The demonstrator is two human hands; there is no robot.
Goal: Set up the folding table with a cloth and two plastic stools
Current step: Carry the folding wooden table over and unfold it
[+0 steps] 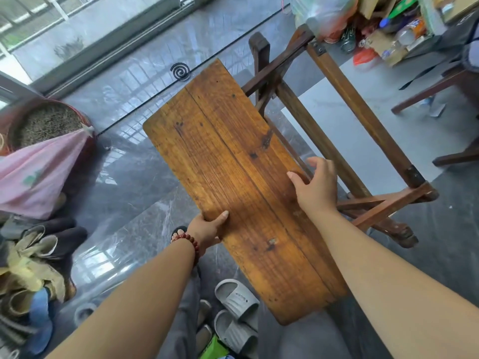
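Two grips on the folding table's worktop (233, 182): left grip (207, 229) clamps its left long edge, thumb on top; right grip (317, 187) curls over the right edge. The board is tilted above the floor, beside the folding frame (360, 120) with its crossed legs. Round tub (75, 108) at left holds dark grainy fill (44, 123), with a pink cloth (39, 174) draped over its rim. Cardboard box (386, 47) top right holds bottles (412, 31).
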